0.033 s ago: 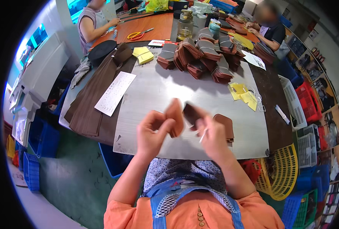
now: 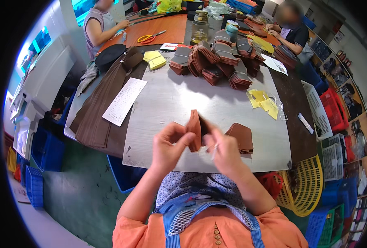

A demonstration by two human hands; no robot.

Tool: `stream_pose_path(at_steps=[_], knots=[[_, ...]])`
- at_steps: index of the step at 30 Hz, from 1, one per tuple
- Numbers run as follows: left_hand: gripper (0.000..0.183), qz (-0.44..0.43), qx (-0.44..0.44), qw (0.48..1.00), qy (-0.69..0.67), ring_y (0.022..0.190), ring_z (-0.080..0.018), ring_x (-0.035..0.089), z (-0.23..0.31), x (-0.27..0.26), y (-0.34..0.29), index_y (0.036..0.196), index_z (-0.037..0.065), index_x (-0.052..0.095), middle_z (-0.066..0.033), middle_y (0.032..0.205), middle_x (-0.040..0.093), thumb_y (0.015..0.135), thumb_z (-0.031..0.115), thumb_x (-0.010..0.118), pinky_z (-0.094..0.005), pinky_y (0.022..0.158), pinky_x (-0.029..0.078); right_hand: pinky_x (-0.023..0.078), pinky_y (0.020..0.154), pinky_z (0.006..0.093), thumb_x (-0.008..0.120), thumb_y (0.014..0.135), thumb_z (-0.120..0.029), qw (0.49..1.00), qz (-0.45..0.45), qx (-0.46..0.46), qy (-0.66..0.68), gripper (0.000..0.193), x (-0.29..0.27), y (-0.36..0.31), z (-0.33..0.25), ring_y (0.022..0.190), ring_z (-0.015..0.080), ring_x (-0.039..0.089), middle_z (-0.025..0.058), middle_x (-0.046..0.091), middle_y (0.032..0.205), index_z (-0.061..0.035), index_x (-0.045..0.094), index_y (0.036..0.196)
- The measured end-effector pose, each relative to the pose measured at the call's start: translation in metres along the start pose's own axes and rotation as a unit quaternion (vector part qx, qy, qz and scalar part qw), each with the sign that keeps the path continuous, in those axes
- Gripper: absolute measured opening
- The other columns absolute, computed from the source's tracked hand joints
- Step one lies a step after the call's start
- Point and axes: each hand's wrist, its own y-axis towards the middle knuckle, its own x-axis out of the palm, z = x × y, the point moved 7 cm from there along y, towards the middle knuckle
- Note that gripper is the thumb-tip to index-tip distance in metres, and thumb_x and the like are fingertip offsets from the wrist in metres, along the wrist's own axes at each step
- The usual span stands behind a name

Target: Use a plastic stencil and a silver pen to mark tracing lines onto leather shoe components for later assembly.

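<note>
Some brown pcs (image 2: 194,129) pinched in L hand (image 2: 169,144), over bench (image 2: 158,95). R hand (image 2: 225,153), gripping dark pc (image 2: 205,128), now nearer L hand than before; dark pc right beside brown pcs, contact unclear (blur). Brown stack (image 2: 241,137) just right, less covered than earlier. Farther back, banded bundles (image 2: 225,56), same spot.

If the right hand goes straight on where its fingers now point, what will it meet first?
Probably the reddish-brown pieces in the left hand, just beyond the dark piece in the right hand; blur makes depth hard to judge.
</note>
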Motion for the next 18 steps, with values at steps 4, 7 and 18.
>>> stream_pose_path(at_steps=[4,7,18], knots=[[0.013,-0.038,-0.027,0.998,-0.047,0.082,-0.0084,0.068,-0.001,0.007,0.0,0.099,-0.001,0.068,-0.0042,0.088,0.073,0.097,0.009,0.075,-0.0256,0.073,0.056,0.056,0.067,0.0435,0.056,0.107,-0.026,0.999,-0.032,0.031,0.026,0.044,0.007,-0.004,-0.005,0.076,0.0432,0.072,0.0268,0.07,0.085,-0.0001,0.053,0.143],[0.013,-0.061,-0.072,0.99,-0.102,0.082,-0.0088,0.068,-0.008,0.011,0.002,0.101,-0.001,0.068,-0.0052,0.09,0.074,0.099,0.011,0.072,-0.0267,0.074,0.057,0.056,0.067,0.0437,0.056,0.107,-0.028,0.988,-0.056,0.09,0.108,0.044,0.009,-0.002,0.006,0.076,0.0438,0.072,0.0276,0.07,0.085,0.0009,0.053,0.14],[0.011,0.039,0.014,0.997,0.058,0.078,-0.0058,0.065,-0.008,-0.017,0.004,0.103,0.0,0.062,-0.0012,0.087,0.068,0.1,0.009,0.069,-0.0235,0.069,0.054,0.059,0.074,0.0415,0.062,0.105,-0.026,0.993,0.01,0.102,0.057,0.038,-0.02,0.006,0.01,0.086,0.034,0.077,0.0252,0.073,0.089,0.0006,0.061,0.131]])
